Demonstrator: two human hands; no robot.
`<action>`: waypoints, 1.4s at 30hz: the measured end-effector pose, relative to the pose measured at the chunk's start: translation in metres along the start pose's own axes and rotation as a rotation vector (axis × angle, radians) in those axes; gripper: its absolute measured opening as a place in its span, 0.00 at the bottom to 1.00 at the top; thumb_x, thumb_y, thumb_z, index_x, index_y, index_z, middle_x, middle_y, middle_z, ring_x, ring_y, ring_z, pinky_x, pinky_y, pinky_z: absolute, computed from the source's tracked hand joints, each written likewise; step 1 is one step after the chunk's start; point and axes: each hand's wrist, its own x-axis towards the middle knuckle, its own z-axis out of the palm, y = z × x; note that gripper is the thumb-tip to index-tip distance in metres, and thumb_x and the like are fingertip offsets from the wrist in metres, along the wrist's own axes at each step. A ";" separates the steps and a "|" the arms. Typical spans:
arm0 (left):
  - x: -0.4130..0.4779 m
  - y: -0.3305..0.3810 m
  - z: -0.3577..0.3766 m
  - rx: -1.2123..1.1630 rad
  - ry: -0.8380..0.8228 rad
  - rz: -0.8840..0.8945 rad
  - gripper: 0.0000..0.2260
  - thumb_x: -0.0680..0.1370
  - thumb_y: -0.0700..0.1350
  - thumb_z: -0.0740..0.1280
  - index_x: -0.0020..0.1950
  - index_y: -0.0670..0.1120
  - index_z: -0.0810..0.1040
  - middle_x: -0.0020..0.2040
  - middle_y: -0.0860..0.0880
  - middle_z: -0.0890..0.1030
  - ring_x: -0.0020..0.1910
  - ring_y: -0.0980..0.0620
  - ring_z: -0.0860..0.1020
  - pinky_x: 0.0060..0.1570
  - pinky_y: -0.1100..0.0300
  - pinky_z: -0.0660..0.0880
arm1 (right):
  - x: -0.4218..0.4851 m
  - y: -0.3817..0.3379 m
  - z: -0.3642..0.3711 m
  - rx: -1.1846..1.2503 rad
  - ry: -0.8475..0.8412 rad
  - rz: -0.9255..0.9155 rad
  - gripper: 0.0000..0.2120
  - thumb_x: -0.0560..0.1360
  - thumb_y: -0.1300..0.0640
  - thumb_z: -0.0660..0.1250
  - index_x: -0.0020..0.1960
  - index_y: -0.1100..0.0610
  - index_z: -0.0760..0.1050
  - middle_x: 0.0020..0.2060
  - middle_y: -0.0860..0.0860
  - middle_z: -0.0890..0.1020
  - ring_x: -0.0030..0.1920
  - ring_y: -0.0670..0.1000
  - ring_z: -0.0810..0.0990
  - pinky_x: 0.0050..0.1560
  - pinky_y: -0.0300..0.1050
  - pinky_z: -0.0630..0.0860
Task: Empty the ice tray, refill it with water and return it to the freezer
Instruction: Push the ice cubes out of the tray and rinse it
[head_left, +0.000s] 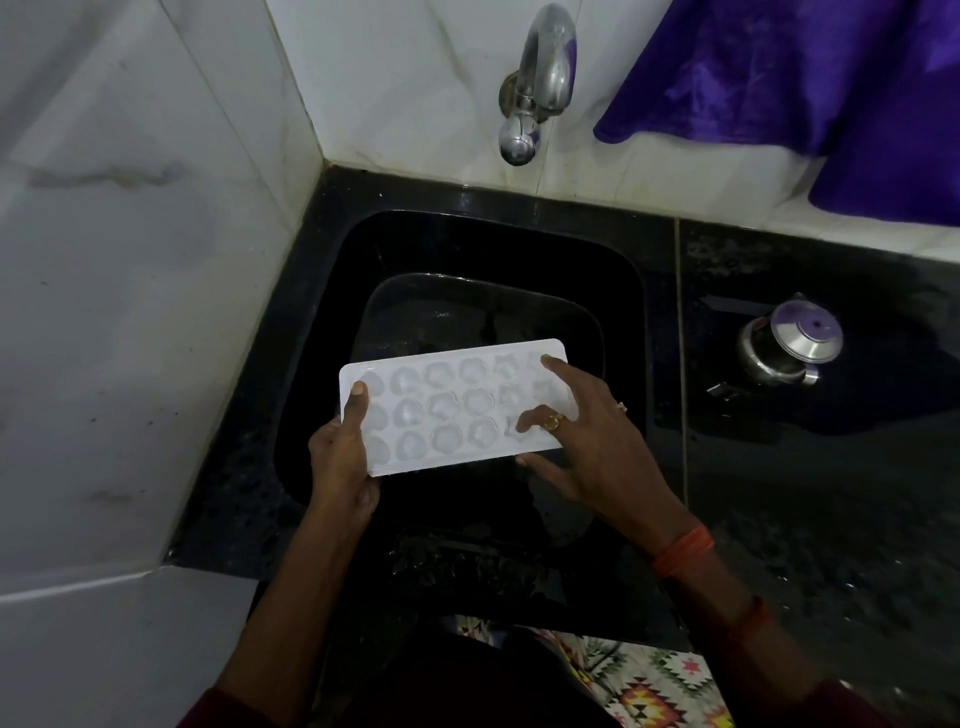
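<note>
**Grip on the ice tray (457, 410) over the sink (467, 244)**

From my feed, both hands are on the white ice tray, which is held roughly level above the black sink, its long side running left to right, below and nearer than the tap (540, 78).

The left hand (340, 462) clamps the left short end. Its thumb lies flat on top along the edge and the palm wraps the near corner; its fingers go underneath, out of my sight.

The right hand (597, 441) is spread fairly wide over the right end. One finger stretches to the far right corner, another bends down onto the top face, and the thumb sits against the near long edge, so the tray is pinched between them.

By my count:
- One tray, with three rows of rounded pockets. I can make out six in the far row; the hands cover parts of the other rows.
- The pockets look frosty, but I cannot tell whether they hold ice or water.
- Two rings on the right hand.
- Two orange bands on that arm.
- One chrome tap on the white tiled wall (130, 260).
- One purple cloth (805, 78) hanging to the tap's right.
- One steel pot (784, 345) with a lid on the dark counter (831, 493), well apart from the tray.
</note>
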 end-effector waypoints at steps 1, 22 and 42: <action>0.000 0.000 0.000 -0.002 -0.001 -0.002 0.14 0.79 0.53 0.71 0.48 0.40 0.82 0.41 0.45 0.88 0.38 0.45 0.87 0.30 0.53 0.82 | 0.000 -0.001 0.000 -0.006 -0.001 -0.010 0.16 0.72 0.45 0.75 0.57 0.47 0.79 0.77 0.54 0.63 0.76 0.57 0.64 0.61 0.58 0.76; -0.003 -0.001 0.002 -0.006 0.000 0.011 0.13 0.79 0.52 0.71 0.48 0.41 0.82 0.41 0.46 0.88 0.38 0.46 0.87 0.30 0.53 0.82 | -0.003 -0.005 0.003 -0.100 0.037 -0.027 0.15 0.69 0.46 0.77 0.52 0.49 0.81 0.74 0.56 0.69 0.72 0.58 0.68 0.65 0.57 0.72; -0.001 0.001 -0.001 0.009 -0.007 0.016 0.14 0.79 0.53 0.71 0.48 0.41 0.82 0.42 0.45 0.88 0.40 0.45 0.87 0.34 0.51 0.83 | -0.002 -0.004 0.011 -0.164 0.013 -0.043 0.16 0.73 0.45 0.72 0.59 0.50 0.81 0.75 0.58 0.66 0.74 0.59 0.66 0.76 0.63 0.62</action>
